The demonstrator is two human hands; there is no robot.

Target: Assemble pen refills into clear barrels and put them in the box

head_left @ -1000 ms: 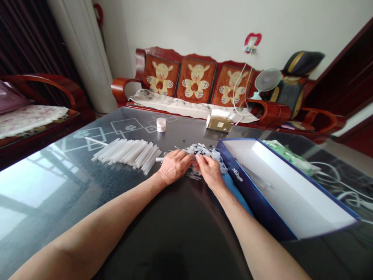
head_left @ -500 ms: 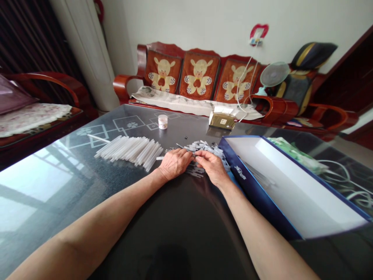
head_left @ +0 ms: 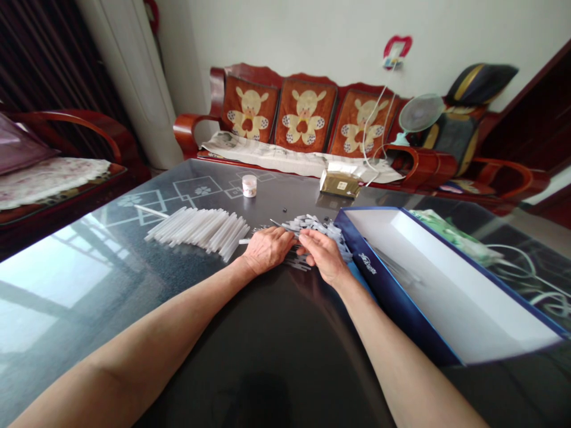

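Note:
My left hand point(head_left: 269, 248) is closed around a slim white tube point(head_left: 243, 241), whose end sticks out on its left side. My right hand point(head_left: 325, 252) meets it fingertip to fingertip, thumb and forefinger pinched together; whatever lies in that pinch is too small to make out. Just behind both hands spreads a heap of small translucent plastic pieces point(head_left: 314, 223). Thin grey-white sticks point(head_left: 298, 261) lie on the table below the fingers. A row of white tubes point(head_left: 200, 230) rests side by side to the left of my left hand.
A blue box with a white inside point(head_left: 464, 297) stands open at the right. Beyond the hands are a small white jar point(head_left: 249, 186), a tissue box point(head_left: 339, 183) and a tiny dark piece point(head_left: 284, 209). A green package point(head_left: 455, 238) and white cable point(head_left: 551, 303) lie past the box.
The fingers of my right hand have shifted slightly, the lower ones loosening from their curl. My left hand stays in place with the tube.

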